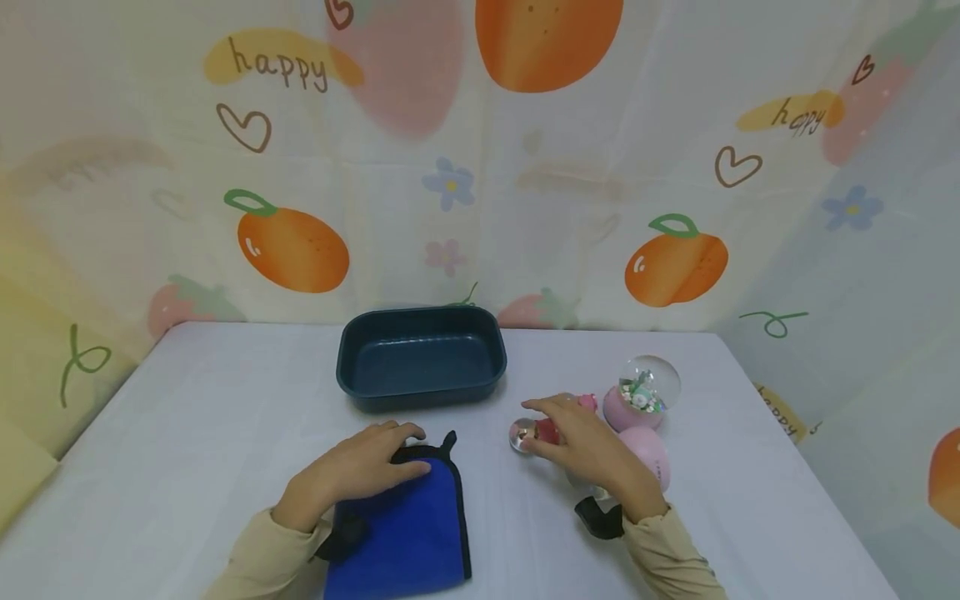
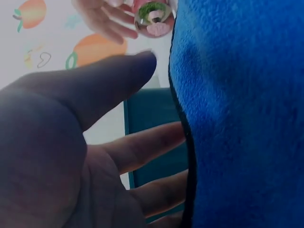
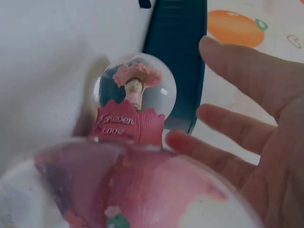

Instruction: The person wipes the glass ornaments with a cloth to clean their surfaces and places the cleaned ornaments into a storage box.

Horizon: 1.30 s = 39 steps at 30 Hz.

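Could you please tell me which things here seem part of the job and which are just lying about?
Likely the job:
- blue cloth, at the left hand
- red-based snow globe, at the right hand

Probably lying about:
- dark teal tray
- pink-based snow globe
- pink item beside it

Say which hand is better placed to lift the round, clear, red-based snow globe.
Likely the right hand, close to the snow globe; the left hand is at the rectangular blue cloth.

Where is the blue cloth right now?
In the head view, the blue cloth lies left of centre, partly beneath the left hand, in front of the dark tray.
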Tool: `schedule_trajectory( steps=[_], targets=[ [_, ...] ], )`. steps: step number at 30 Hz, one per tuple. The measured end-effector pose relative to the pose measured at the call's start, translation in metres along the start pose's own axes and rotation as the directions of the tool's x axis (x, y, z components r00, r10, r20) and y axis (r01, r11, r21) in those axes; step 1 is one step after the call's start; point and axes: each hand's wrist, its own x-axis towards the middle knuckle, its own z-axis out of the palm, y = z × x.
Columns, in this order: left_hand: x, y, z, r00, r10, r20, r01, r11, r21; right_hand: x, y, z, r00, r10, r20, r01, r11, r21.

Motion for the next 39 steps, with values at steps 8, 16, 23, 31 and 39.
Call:
schedule_trajectory(
  steps=[8, 16, 23, 31, 39],
  targets=[
    [0.004, -0.004, -0.004, 0.998, 0.043, 0.053, -0.042, 0.999, -0.011, 0.002, -0.001, 0.004, 0.998, 0.06, 0.016, -0.058, 0.993, -0.107],
    [0.007, -0.007, -0.003, 0.997, -0.015, 0.08, 0.017, 1.0, -0.025, 0.003, -0.004, 0.01, 0.991, 0.132, -0.014, -0.131, 0.959, -0.25],
    [0.011, -0.011, -0.001, 0.994, -0.017, 0.105, 0.02, 0.999, -0.031, 0.003, -0.005, 0.012, 0.987, 0.158, -0.012, -0.155, 0.952, -0.265],
    [0.009, -0.008, -0.007, 0.996, 0.038, 0.083, -0.036, 0.999, -0.027, 0.003, -0.002, 0.008, 0.996, 0.094, 0.006, -0.091, 0.973, -0.212],
    [0.005, -0.011, -0.011, 0.995, 0.101, 0.028, -0.1, 0.995, -0.027, 0.001, 0.002, 0.007, 1.0, -0.014, -0.028, 0.011, 0.996, -0.09]
  ],
)
